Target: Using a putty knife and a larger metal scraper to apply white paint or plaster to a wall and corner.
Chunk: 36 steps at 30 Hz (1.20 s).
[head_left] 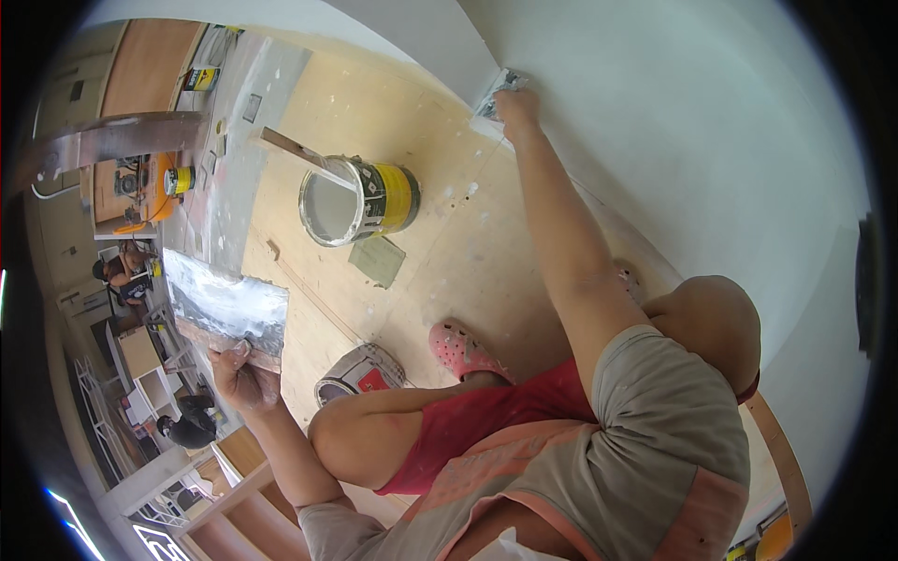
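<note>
My left hand [245, 379] grips the near edge of a flat board [271, 313] smeared with white putty, held up at the left. My right arm reaches far forward, and my right hand [517, 107] is closed on a putty knife [506, 82]. The knife is against the foot of the pale wall [655, 140], in the corner where it meets another white panel [426, 33]. Its handle is mostly hidden in my fingers. Between my hands stands an open bucket [398, 198] of pale grey paste, with a wooden stick [304, 154] leaning out of it.
A second, dirty bucket [363, 372] stands by my knee, near my pink clog [460, 351]. A greenish square piece [377, 260] lies on the wooden floor [440, 262]. Far left are an orange machine [154, 192], a crouching person [122, 269] and another person in black [192, 425].
</note>
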Motion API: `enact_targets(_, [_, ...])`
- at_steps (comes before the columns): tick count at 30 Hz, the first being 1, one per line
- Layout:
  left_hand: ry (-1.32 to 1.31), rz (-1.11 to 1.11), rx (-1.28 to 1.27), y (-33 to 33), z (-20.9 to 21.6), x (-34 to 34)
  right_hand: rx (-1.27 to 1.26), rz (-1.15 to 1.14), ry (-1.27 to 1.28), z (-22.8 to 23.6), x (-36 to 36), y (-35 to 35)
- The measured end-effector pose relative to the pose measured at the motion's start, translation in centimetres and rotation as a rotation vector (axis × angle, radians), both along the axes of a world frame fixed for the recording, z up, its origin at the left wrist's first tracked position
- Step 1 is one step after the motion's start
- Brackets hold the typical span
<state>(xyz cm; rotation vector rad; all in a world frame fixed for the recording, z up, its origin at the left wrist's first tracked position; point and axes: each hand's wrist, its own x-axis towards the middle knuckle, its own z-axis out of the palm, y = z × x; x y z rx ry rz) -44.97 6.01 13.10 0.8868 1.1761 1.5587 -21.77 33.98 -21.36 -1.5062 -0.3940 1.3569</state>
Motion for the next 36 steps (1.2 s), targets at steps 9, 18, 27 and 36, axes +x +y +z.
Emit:
enact_targets(9, [0.053,0.054,-0.076,0.4,-0.9,-0.9,0.36,-0.127,0.652,5.2,5.5,-1.8])
enact_targets(18, [0.043,-0.03,-0.055,0.7,-1.0,-0.8,-0.02,0.138,-0.01,0.9,2.6,-1.8])
enact_targets(27, [0.046,0.027,-0.074,-0.3,-0.9,-0.9,0.788,0.318,-0.361,-2.7,3.4,-2.4])
enact_targets(36, [0.065,0.0,-0.079,-0.1,-0.8,-1.0,0.192,0.042,0.216,0.0,2.1,-2.6])
